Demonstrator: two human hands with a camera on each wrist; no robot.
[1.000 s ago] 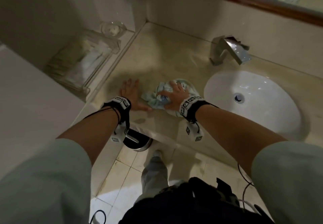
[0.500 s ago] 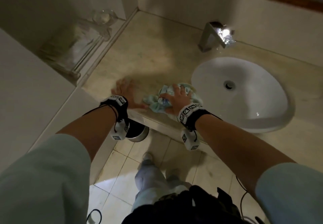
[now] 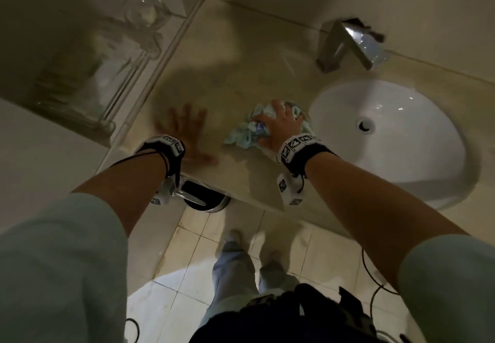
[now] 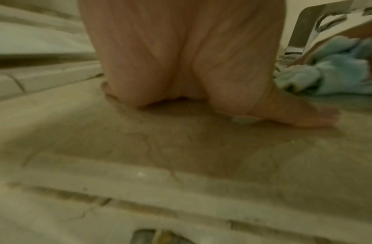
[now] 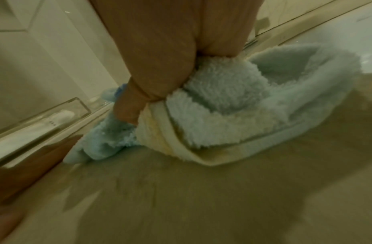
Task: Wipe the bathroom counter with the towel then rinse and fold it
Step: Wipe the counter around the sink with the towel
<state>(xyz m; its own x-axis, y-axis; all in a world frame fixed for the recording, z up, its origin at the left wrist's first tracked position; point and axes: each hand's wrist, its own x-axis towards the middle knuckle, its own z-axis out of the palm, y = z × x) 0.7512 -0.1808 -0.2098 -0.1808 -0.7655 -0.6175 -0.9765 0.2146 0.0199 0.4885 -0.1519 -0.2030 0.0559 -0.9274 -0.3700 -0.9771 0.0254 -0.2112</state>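
A bunched light-blue towel (image 3: 246, 131) (image 5: 233, 115) (image 4: 335, 71) lies on the beige stone counter (image 3: 235, 56) just left of the sink. My right hand (image 3: 278, 125) (image 5: 160, 57) presses down on it, fingers curled into the fluffy cloth. My left hand (image 3: 187, 133) (image 4: 191, 66) rests flat on the bare counter (image 4: 181, 148) to the towel's left, fingers spread, holding nothing. The two hands lie a short way apart near the counter's front edge.
A white oval sink (image 3: 388, 139) sits to the right, with a chrome faucet (image 3: 348, 45) behind it. A clear tray of packets (image 3: 88, 74) and a glass dish (image 3: 147, 13) stand on the left ledge. A bin (image 3: 206, 200) sits under the counter.
My right hand has slid the towel a little right, toward the sink, widening the gap to my left hand. The left hand stays flat in place. The head view has tilted down.
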